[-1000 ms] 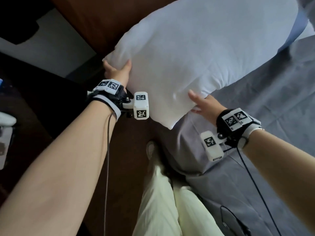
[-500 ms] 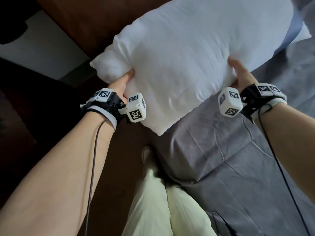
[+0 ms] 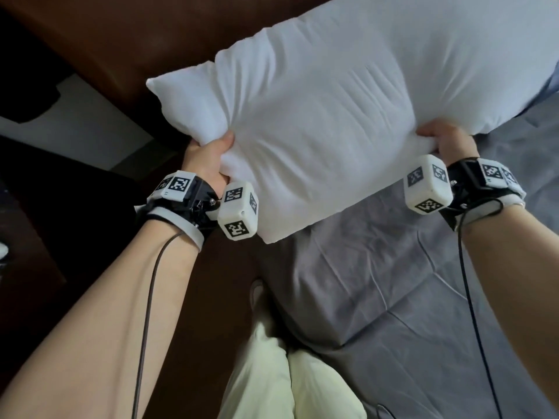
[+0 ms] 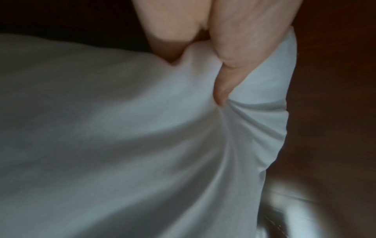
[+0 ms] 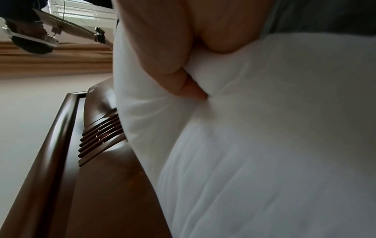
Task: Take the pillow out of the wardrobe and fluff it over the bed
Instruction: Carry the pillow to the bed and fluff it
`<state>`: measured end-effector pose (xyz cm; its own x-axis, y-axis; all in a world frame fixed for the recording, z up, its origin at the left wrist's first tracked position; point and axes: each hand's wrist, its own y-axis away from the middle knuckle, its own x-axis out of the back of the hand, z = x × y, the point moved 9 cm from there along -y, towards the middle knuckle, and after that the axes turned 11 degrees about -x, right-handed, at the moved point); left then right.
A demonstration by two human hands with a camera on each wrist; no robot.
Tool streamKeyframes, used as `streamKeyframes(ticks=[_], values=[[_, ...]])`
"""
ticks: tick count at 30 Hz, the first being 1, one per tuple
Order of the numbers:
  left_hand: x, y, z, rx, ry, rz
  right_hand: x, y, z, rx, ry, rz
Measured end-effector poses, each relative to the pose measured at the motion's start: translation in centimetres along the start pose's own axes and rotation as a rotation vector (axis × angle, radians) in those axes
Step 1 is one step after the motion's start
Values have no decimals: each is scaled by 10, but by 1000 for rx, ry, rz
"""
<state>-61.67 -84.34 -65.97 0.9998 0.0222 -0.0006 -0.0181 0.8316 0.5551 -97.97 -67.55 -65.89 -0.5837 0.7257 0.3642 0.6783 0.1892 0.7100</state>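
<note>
The white pillow [image 3: 348, 116] is held in the air over the near edge of the bed [image 3: 423, 297], already out of the wardrobe. The left hand [image 3: 208, 158] grips its left end, fingers [image 4: 223, 77] curled and digging into bunched fabric; the right hand [image 3: 447, 143] clamps the right end the same way, thumb [image 5: 191, 91] pinching a fold. To fluff well, I'd judge both grips should stay deep in the filling, squeezing the ends inward and releasing together, keeping the pillow above the mattress rather than the floor [image 3: 217, 282].

No text, label or number can be read anywhere.
</note>
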Motion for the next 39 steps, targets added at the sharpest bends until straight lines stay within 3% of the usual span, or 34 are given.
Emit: streamKeyframes(ticks=[7, 11, 19, 23, 25, 27, 31, 35, 39], values=[[-1, -27, -16, 33, -134, -6, -21, -11, 5, -88, -79, -12], [3, -37, -35, 136, -243, -65, -38, -17, 23, -113, -160, -60], [6, -31, -51, 236, -239, -95, -10, -28, 28, -151, -138, 63], [5, -43, -38, 130, -247, -31, -25, -25, 29, -163, -189, -32], [9, -46, -34, 132, -325, -21, -38, -21, 37, -252, -283, -155], [15, -44, -41, 201, -389, -44, -44, -14, 45, -303, -305, -226], [23, -54, -85, 365, -293, -140, -62, 3, 64, -372, -204, -387], [8, -21, -74, 399, -260, -221, -75, 16, 75, -374, -169, -354], [20, -27, -72, 287, -353, -91, -75, 4, 78, -371, -223, -303]])
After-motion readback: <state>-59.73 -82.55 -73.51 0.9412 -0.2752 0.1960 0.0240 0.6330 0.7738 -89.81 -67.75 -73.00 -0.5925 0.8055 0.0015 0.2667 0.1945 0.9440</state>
